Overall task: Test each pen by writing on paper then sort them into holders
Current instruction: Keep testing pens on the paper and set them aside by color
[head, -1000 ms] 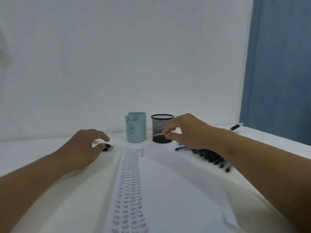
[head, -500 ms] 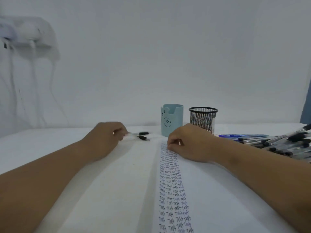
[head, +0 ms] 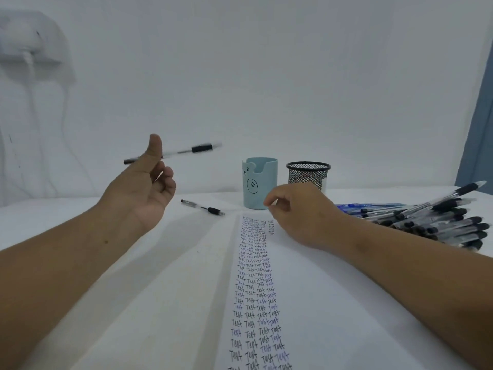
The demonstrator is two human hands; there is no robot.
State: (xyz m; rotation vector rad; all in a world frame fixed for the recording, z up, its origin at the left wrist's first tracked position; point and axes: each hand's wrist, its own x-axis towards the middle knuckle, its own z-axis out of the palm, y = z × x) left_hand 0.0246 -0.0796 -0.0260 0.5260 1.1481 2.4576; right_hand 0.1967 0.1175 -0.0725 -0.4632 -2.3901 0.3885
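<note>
— Clear plastic with a black grip: that is the pen [head: 176, 154] the left hand [head: 141, 188] holds up in the air, left of the two holders. Which step would you call this?

— A fresh pen picked up, I judge, and not yet tested. The thumb stands up and the curled fingers pinch the barrel near its dark end; the pen is blurred, so I cannot tell if it is capped.

— And the right hand [head: 298, 212]?

— It holds nothing that I can see. Fingers loosely curled, it rests at the top of the paper [head: 333, 303], just before the blue holder [head: 260, 186].

— So what does the next move call for?

— Bringing the pen to the paper's free space beside the columns of "Test", probably passing it across to write, then choosing the blue holder or the mesh holder [head: 308, 176].

— Plenty left?

— Yes: a second pen [head: 202, 207] lies on the surface near the blue holder, and a pile of pens [head: 426, 220] waits at the right.
</note>
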